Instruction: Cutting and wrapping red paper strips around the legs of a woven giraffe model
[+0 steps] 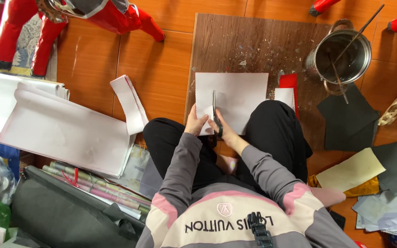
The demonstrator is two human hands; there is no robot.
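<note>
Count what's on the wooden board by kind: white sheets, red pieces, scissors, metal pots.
White sheets: 2, one large, one small
Red pieces: 1
Scissors: 1, in the right hand
Metal pots: 1
Total: 5

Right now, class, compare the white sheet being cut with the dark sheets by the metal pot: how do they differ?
The white sheet is light; the dark sheets are near black. The white sheet is held by the left hand and cut with scissors in the right hand; the dark sheets lie untouched beside the pot. The white sheet rests on the brown board; the dark sheets lie mostly on the orange floor. Both are flat.
</note>
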